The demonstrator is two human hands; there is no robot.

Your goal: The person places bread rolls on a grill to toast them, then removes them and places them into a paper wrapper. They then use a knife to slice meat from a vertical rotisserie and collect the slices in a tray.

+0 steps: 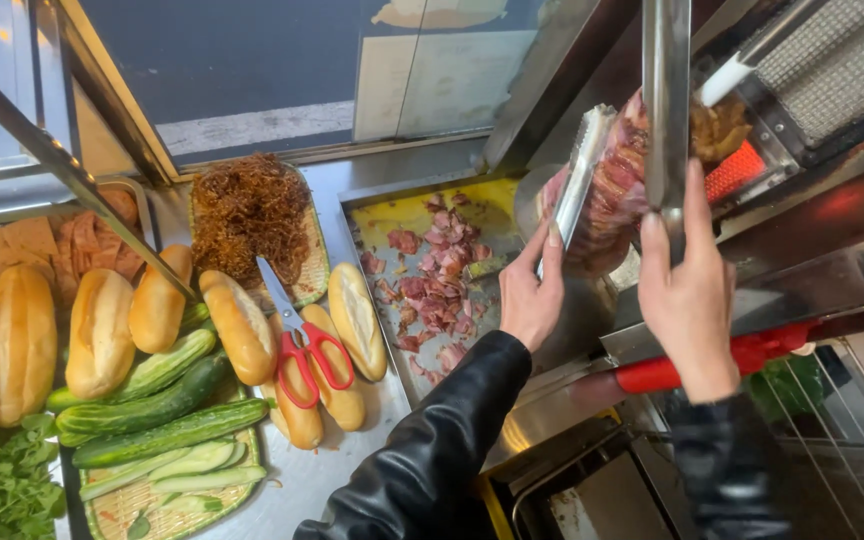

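While left grip (530, 290) clamps tongs (578, 175) against meat (617, 180), right grip (687, 270) holds blade (666, 100).

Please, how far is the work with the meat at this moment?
Done: cut meat pieces lie on the steel tray. In hand: the left hand presses metal tongs against the meat stack; the right hand holds the upright metal bar. Left: the bread rolls appear uncut and unfilled.

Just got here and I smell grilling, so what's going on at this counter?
A person stands at a meat spit beside a glowing burner. The left hand presses metal tongs against the meat, and the right hand grips a flat metal blade. Cut pieces lie on the tray below. Bread rolls, cucumbers and red scissors sit alongside.
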